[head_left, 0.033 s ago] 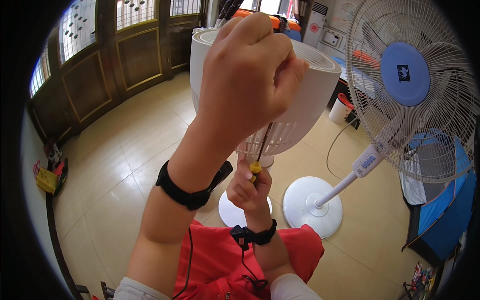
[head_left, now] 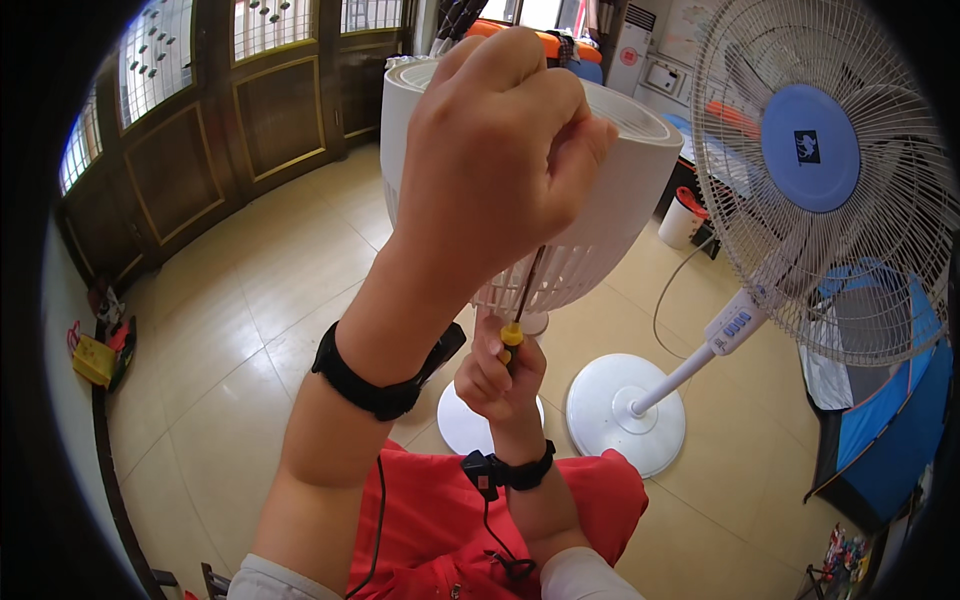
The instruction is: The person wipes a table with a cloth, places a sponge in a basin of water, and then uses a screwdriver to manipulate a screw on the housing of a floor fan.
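A white fan head, rounded and slotted at its lower part, fills the upper middle of the head view. In front of it my left hand is raised with its fingers curled into a fist. Whatever those fingers hold, if anything, is hidden from this side. Lower down, below the fan head, my right hand grips a screwdriver by its yellow and black handle. The thin metal shaft points up to the slotted underside; its tip is hidden behind my left hand and wrist.
On the right stands a second fan with a wire cage and a round white base. A blue and grey folded tent-like thing lies beyond it. Dark panelled doors line the left. A red-lidded white bin stands behind.
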{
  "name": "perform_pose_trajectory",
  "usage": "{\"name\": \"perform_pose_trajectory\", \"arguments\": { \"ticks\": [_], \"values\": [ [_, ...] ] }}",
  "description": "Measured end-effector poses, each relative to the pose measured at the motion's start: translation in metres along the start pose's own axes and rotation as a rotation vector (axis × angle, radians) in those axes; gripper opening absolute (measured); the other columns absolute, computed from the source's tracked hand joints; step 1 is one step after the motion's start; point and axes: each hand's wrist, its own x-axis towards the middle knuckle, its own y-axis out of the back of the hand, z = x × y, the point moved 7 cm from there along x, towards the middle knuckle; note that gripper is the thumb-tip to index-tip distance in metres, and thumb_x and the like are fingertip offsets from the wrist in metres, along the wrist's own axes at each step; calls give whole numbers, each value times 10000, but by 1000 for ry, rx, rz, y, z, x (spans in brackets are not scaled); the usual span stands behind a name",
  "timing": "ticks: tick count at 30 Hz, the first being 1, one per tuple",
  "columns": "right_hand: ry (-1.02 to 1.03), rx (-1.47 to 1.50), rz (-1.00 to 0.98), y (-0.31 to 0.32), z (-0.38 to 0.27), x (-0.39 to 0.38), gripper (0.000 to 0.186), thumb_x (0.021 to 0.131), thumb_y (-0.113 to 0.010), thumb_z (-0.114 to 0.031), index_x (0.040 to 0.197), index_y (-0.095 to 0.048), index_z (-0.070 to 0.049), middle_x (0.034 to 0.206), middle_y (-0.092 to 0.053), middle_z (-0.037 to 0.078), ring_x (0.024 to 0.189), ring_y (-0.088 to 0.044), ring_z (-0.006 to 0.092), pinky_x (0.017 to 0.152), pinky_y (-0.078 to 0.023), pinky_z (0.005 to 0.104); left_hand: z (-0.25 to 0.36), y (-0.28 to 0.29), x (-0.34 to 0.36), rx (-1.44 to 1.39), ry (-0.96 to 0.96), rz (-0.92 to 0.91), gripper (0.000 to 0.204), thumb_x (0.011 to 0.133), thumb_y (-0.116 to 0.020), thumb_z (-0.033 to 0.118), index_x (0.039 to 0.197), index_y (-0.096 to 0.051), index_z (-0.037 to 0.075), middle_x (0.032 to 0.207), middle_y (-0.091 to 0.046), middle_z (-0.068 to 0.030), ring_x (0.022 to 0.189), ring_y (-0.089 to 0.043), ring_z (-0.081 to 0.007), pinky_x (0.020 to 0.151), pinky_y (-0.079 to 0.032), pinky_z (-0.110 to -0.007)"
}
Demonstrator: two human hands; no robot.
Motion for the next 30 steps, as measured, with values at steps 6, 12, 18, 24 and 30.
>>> {"name": "perform_pose_trajectory", "arguments": {
  "ticks": [6,12,18,24,30],
  "values": [
    [375,-482,310,4,-20,-14,268,930,-500,-309,912,-511,-42,578,-452,24,422,-342,88,438,-287,242,2,0,0,15,-38,-2,102,686,-719,53,660,-623,34,637,-410,-44,578,-447,-173,509,-367,-298],
    [1039,-1569,633,-15,-40,-46,243,886,-615,-192,954,-460,-18,697,-512,34,577,-413,60,528,-343,197,0,0,1,-18,-2,8,89,685,-717,46,667,-631,34,638,-410,-39,557,-448,-159,492,-369,-282],
    [1135,-1722,668,-23,-32,-45,337,866,-677,-262,999,-484,-19,839,-518,41,643,-415,64,587,-351,205,2,0,1,17,-33,-10,86,696,-715,44,669,-634,33,640,-414,-37,546,-450,-146,482,-373,-270],
    [491,-673,398,10,-25,-23,413,891,-622,-397,1096,-516,-54,818,-521,51,620,-465,109,520,-356,219,-4,1,0,-2,31,-44,86,703,-710,38,669,-632,27,645,-418,-32,528,-460,-125,473,-381,-254],
    [175,-266,304,25,-12,-16,478,943,-481,-476,1147,-531,-47,696,-478,1,494,-404,57,463,-325,195,-4,2,0,14,26,-48,83,705,-709,30,671,-633,25,646,-420,-31,524,-466,-122,470,-388,-250]
  ]
}}
